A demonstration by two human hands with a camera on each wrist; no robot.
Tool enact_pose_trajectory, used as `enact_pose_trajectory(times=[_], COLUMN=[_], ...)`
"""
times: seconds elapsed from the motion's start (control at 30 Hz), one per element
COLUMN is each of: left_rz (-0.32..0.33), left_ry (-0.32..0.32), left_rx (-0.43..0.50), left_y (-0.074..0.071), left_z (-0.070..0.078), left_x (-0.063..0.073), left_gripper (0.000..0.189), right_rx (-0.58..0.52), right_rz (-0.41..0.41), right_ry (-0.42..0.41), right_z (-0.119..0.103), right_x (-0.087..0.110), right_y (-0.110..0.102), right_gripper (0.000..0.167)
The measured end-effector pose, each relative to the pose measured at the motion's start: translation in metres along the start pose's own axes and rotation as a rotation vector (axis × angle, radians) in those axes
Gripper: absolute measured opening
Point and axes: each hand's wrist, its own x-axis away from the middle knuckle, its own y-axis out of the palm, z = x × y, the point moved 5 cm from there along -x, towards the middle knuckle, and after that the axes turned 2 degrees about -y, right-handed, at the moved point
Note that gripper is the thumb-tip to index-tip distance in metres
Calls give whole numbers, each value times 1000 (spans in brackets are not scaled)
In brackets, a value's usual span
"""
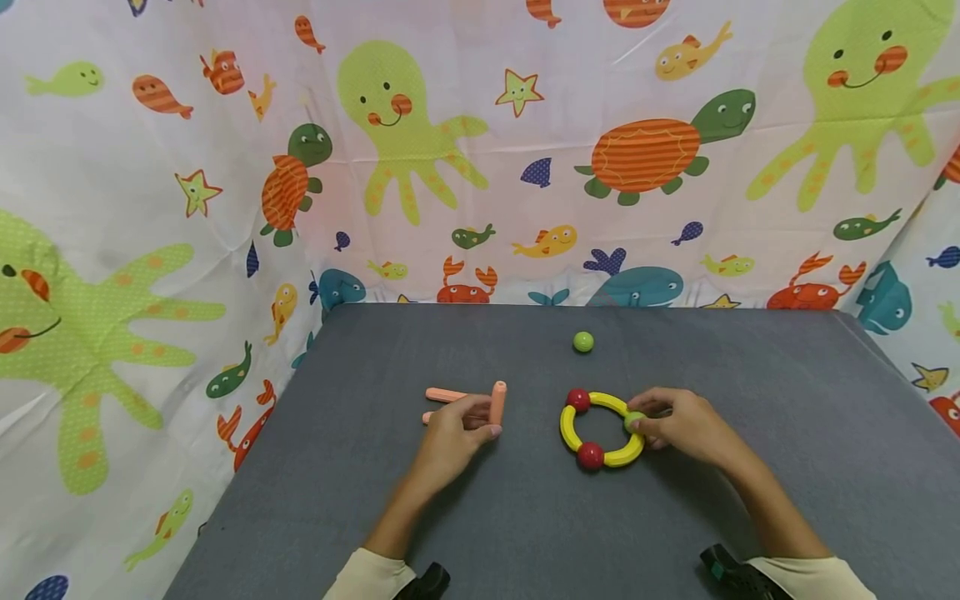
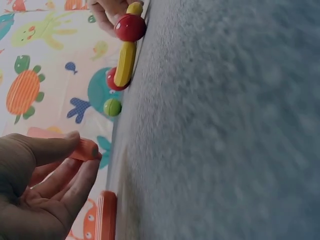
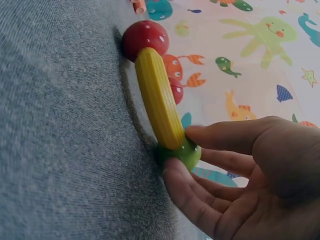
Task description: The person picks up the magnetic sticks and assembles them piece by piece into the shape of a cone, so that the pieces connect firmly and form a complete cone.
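Note:
My left hand [image 1: 450,442] pinches a salmon-coloured stick [image 1: 498,402] between thumb and fingertips, its end showing in the left wrist view. Just behind that hand, more sticks of the same colour [image 1: 444,395] lie on the table, partly hidden by the fingers. To the right is a ring of curved yellow pieces [image 1: 572,429] joined by red balls [image 1: 590,455] and a green ball [image 1: 633,421]. My right hand [image 1: 690,425] grips the green ball at the ring's right side. The right wrist view shows thumb and fingertips on the green ball [image 3: 182,154], against a yellow piece's end.
A loose green ball [image 1: 583,342] sits farther back, beyond the ring. The grey table [image 1: 337,500] ends at the back against a white cloth [image 1: 450,250] printed with sea animals, which also hangs at the left and right sides.

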Motion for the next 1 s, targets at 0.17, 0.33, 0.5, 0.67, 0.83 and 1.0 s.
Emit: enact_pose_trajectory(times=[0.17,0.33,0.5,0.67,0.83,1.0], left_rz=[-21,-24,-19,-30,-24,-21], left_ry=[11,20,18,19,27,36], left_rx=[9,9,8,3,-25,-46], left_y=[9,19,29,41,54,67], left_z=[6,11,16,22,28,34], left_x=[-8,-16,-26,-39,-51,-63], left_gripper=[35,37,39,36,31,32], right_rx=[16,16,0,-20,-40,-63], right_rz=[-27,-48,-58,-66,-91,-115], right_ry=[-21,-20,-27,-42,-40,-39], right_z=[0,1,-1,-2,-1,0], right_x=[1,1,0,0,-1,0], right_y=[0,0,1,2,3,5], right_gripper=[42,47,47,39,35,35])
